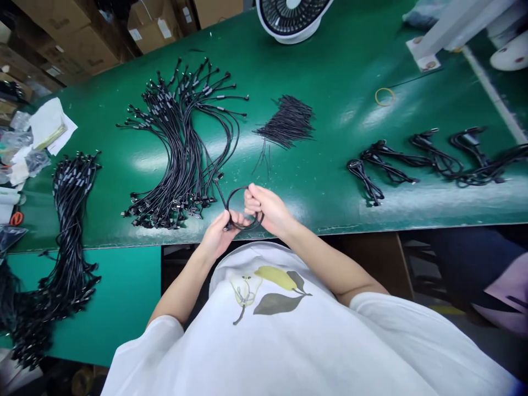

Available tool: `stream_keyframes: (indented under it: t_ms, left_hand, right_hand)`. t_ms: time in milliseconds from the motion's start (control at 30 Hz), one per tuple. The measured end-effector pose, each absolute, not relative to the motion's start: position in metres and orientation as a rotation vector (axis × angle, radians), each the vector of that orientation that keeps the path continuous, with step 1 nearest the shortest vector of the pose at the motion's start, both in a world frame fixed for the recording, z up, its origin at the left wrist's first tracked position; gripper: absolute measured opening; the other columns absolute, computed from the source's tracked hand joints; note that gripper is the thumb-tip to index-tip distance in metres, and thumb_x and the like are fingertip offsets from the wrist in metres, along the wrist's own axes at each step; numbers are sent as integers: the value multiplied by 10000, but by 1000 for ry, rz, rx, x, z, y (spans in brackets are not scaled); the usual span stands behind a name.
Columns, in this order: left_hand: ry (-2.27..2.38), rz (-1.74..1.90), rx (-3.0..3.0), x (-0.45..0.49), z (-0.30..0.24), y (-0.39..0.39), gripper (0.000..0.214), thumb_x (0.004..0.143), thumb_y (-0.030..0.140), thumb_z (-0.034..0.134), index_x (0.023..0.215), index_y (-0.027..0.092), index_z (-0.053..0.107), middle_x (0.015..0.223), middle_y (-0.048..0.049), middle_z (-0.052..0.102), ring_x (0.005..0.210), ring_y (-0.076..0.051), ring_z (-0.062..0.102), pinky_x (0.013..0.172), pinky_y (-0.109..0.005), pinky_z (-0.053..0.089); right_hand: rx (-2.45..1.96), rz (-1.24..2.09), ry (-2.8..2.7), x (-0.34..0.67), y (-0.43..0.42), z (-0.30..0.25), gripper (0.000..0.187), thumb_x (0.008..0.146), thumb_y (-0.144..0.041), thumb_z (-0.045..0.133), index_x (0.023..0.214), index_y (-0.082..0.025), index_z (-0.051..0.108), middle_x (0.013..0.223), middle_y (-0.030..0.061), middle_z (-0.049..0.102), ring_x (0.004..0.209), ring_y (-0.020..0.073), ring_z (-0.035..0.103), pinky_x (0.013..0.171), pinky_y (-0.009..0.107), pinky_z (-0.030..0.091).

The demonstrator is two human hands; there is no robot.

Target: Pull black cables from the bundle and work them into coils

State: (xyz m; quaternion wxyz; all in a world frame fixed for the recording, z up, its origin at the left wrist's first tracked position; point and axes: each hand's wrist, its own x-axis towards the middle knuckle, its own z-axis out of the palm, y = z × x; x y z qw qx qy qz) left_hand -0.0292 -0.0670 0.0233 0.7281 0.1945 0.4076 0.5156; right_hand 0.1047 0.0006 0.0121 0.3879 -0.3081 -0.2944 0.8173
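A black cable [236, 193] is curled into a small loop at the near edge of the green table [330, 181]. My left hand [218, 235] pinches the loop's lower left part. My right hand [264, 208] is closed on the loop's right side. Just behind my hands lies a large fanned pile of black cables [181, 148]. A heap of thin black ties [289, 122] lies behind and to the right of my hands.
Several coiled cable bundles [429, 162] lie in a row at the right. Another long cable pile [70, 220] hangs over the table's left end. A white fan [291, 19], a yellow rubber band [384, 97], cardboard boxes [82, 38] and plastic bags [37, 137] sit around the edges.
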Motion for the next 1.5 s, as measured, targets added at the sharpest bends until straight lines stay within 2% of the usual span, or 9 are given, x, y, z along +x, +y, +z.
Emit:
stream_keyframes:
  t_ms: [133,300,467,633,767,967,1133,1367,1500]
  left_hand:
    - [919,1200,440,-24,23,-74,314,865,438,633,741,151,608,716,-5,509,782,-145,589,866,-345,504]
    - [1045,1327,533,-29,27,-71,294,830,445,675,788,163,603,688,19,483,640,-103,507,695,-269,487]
    - [1105,1130,653,-27,32,-74,455,771,530,699,612,149,507,1082,-94,612,1031,-220,570,900,-355,495]
    - [958,919,577,-26,30,-79,452,760,549,701,634,157,515,840,-68,623,914,-231,624,903,-429,521]
    - [889,910,497,-17,23,-82,432,759,521,720,640,148,537,798,-43,617,912,-211,646,984,-461,500]
    - [993,924,489,-9,21,-75,533,751,631,663,1073,206,642,914,-59,702,988,-238,663,867,-400,545]
    - [921,724,670,-21,23,-72,532,734,635,674,883,125,702,893,-123,715,926,-261,677,863,-388,542]
    - [854,713,614,-28,26,-74,557,734,607,697,1031,135,681,1003,-126,695,962,-247,671,898,-392,523]
    - [850,700,691,-24,26,-73,526,662,574,775,886,109,673,864,-100,679,807,-212,669,759,-329,528]
  right_hand:
    - [-784,2038,-699,100,3,25,482,757,-594,695,741,-195,426,586,-107,262,457,24,139,394,163,128]
    - [-686,2044,-748,100,-5,24,426,768,-509,722,771,-201,428,705,-70,420,568,43,407,522,175,404]
    - [-634,1960,-632,100,-7,33,303,832,-471,670,855,-211,515,925,-17,584,852,86,581,689,190,500]
    - [-589,2161,-669,99,-7,45,361,844,-520,642,849,-200,474,965,27,657,868,119,632,772,270,547]
    - [-624,2150,-663,99,-5,50,380,832,-530,651,887,-211,451,771,-40,569,623,58,538,561,164,465]
    - [-649,2126,-605,96,0,57,285,927,-482,538,922,-211,452,697,-69,442,494,15,333,447,109,270]
    - [-673,2263,-563,97,4,53,258,961,-438,496,900,-190,455,694,-63,445,500,19,350,449,113,290]
    - [-587,2397,-393,101,17,45,293,974,-439,475,869,-165,465,652,-70,423,448,-1,282,402,87,224]
    - [-473,2490,-392,100,15,41,323,971,-459,474,859,-157,478,629,-78,410,425,-8,250,382,82,203]
